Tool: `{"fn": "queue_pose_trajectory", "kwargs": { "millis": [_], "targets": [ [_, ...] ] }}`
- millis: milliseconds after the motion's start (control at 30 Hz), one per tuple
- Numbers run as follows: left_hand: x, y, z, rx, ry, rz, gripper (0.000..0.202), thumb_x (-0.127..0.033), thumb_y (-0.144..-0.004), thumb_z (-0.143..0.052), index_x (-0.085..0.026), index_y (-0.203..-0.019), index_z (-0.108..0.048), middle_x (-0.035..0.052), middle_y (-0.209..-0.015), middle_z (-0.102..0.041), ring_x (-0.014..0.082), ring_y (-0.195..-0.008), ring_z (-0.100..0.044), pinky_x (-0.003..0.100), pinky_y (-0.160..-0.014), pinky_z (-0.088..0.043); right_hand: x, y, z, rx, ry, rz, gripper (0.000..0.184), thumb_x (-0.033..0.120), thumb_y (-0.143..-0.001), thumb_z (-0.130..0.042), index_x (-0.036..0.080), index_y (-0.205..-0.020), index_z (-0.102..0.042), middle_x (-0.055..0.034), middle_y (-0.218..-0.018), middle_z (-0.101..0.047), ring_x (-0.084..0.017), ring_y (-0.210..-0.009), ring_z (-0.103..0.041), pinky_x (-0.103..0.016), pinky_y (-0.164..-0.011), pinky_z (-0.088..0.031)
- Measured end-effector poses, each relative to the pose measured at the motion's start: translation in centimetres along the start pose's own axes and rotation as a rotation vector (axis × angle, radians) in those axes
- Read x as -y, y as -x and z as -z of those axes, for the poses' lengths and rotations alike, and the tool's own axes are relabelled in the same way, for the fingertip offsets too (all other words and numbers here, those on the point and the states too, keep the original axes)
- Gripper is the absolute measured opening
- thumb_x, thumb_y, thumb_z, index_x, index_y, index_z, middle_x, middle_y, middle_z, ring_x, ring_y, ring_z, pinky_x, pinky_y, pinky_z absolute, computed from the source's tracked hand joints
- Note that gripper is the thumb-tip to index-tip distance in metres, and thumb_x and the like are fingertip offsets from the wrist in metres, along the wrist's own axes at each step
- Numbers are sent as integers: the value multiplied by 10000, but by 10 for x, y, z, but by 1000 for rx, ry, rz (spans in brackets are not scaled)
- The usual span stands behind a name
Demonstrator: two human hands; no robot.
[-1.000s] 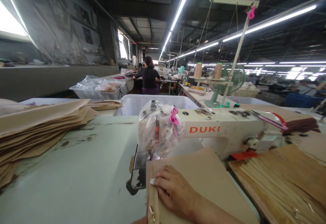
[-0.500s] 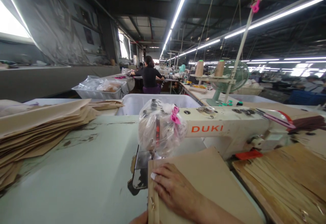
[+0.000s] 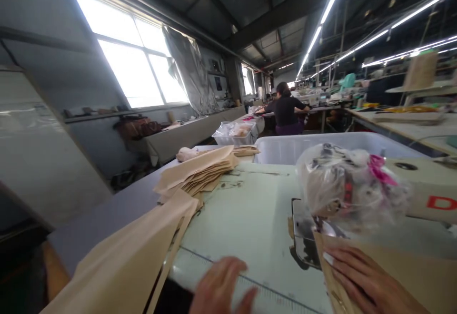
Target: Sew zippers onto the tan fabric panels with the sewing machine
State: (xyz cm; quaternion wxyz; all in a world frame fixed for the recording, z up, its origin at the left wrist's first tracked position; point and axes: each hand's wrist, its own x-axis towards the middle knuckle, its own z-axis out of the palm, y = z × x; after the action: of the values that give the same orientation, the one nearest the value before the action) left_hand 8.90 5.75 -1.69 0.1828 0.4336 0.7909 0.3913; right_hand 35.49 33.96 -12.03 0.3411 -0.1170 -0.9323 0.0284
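Note:
My right hand (image 3: 373,278) lies with fingers stretched out on a tan panel (image 3: 424,269), near the needle end of a sewing machine covered in a clear plastic bag (image 3: 342,185). A small white piece shows at one fingertip; I cannot tell what it is. Along the panel's left edge runs a narrow strip with a small metal piece. My left hand (image 3: 221,285) is blurred over the front of the pale green table (image 3: 246,223), thumb apart from the fingers, with nothing in it. Left of it, a large tan piece (image 3: 132,252) hangs over the table's front edge.
Behind the large piece lies a stack of tan pieces (image 3: 203,173). A measuring scale (image 3: 271,289) runs along the table's front edge. Beyond the table stands a white plastic bin (image 3: 285,147). A co-worker (image 3: 285,109) sits further back, and a white board (image 3: 46,147) stands at left.
The view has swung left, bringing the window and large tan piece into sight. My left hand has come off the panel's near edge and moved left over the table. My right hand stays on the panel.

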Motion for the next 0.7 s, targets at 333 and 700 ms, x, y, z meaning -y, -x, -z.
{"fn": "queue_pose_trajectory", "kwargs": {
  "millis": [333,700],
  "targets": [
    [72,-50,88,-284,-450,24,368,-549,-828,-440,-245,-622,-462,50,-753,-548,262,-762,-585,421,-791,-467,20,-9,20,71,79,-61,334,318,-947,-562,314,-1259,-681,-15,-1263,-676,-220,-1169,-640,-335,-974,-573],
    [-87,-108,-64,512,152,-335,533,-562,-983,-343,-163,-1016,-694,76,-877,-718,204,-813,-692,317,-785,-560,54,-37,67,239,-128,-164,271,211,-949,-537,189,-1181,-675,-62,-1181,-691,-207,-1149,-589,-341,-1039,-474]
  ]
}}
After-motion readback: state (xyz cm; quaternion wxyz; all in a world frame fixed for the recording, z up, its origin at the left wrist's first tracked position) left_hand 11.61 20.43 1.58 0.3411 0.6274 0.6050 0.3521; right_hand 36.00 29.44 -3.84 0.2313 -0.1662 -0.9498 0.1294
